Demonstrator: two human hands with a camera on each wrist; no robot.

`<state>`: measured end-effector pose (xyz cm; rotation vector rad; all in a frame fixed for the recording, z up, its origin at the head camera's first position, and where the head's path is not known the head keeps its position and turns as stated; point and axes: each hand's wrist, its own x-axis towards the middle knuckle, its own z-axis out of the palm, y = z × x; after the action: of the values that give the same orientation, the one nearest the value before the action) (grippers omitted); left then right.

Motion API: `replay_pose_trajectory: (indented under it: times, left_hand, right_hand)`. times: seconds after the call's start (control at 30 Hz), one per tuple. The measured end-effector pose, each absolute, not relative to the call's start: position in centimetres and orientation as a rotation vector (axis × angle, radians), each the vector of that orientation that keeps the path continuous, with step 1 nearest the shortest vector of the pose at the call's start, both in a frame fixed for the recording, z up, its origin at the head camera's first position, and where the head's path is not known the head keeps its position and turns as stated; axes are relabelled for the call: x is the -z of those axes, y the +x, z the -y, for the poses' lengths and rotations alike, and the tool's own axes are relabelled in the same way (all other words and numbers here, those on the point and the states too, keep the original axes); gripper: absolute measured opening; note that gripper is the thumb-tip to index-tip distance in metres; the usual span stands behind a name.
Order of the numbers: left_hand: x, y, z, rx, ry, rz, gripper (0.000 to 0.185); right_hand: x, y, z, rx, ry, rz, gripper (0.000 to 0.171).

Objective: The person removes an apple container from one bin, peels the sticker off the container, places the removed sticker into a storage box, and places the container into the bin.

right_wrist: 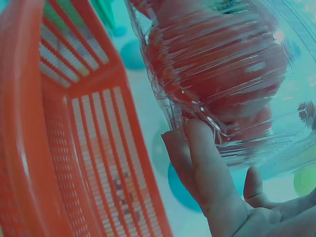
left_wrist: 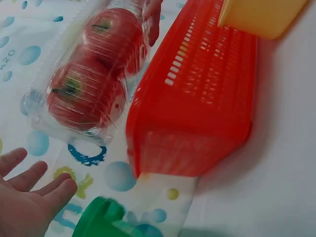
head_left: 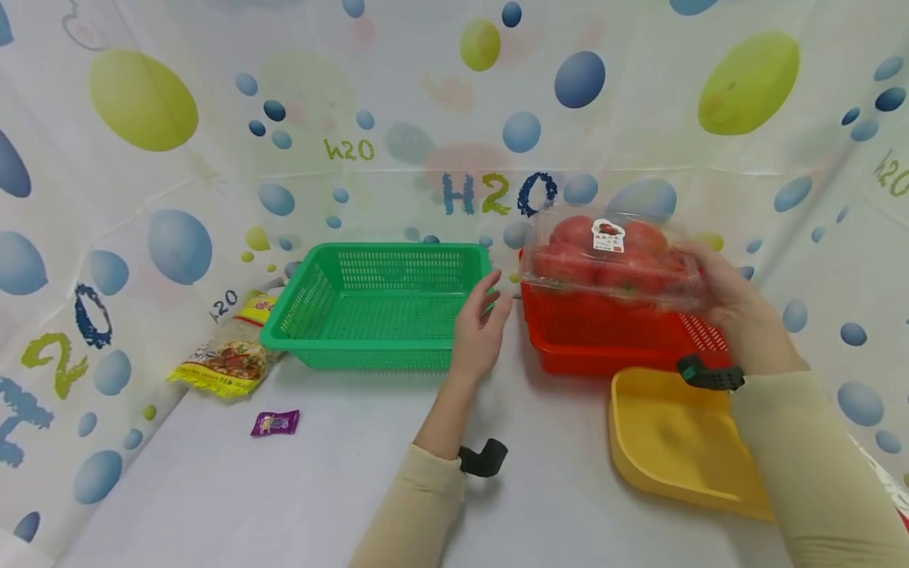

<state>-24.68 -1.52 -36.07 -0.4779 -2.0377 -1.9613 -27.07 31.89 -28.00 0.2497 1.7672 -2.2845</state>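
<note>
With our right hand (head_left: 731, 292) gripping only the right end of the clear fruit box (head_left: 604, 264), raised toward the far side of the red basket (head_left: 589, 355), and our left hand (head_left: 479, 327) relaxed and empty, we risk its unsupported left end tipping.

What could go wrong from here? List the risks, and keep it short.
The right hand holds the clear pack at one end only, so its far end could sag or twist.
The left hand is not touching the pack, so a slip might go uncaught and bruise the red fruit.
The pack is near the red basket and could knock its rim.
</note>
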Motion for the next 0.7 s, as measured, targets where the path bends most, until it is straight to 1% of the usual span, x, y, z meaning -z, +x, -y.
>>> replay_pose_trajectory:
  times: [0.27, 0.4, 0.53, 0.7]
  left_hand:
    - [35.4, -24.7, 3.5, 2.078, -0.435, 2.071, 0.053]
    - [34.9, -24.6, 4.4, 2.157, -0.420, 2.073, 0.058]
    - [34.6, -24.5, 5.7, 2.201, -0.382, 2.095, 0.064]
    - [34.6, -24.1, 7.7, 2.213, -0.404, 2.116, 0.064]
  right_hand:
    - [27.4, -26.1, -28.3, 2.244, 0.267, -1.768, 0.049]
    - [27.4, -25.5, -26.6, 2.240, 0.271, -1.771, 0.050]
    - [27.5, -24.6, -24.9, 2.264, 0.341, -1.752, 0.053]
    - [27.7, -23.4, -23.1, 2.287, 0.404, -1.698, 0.057]
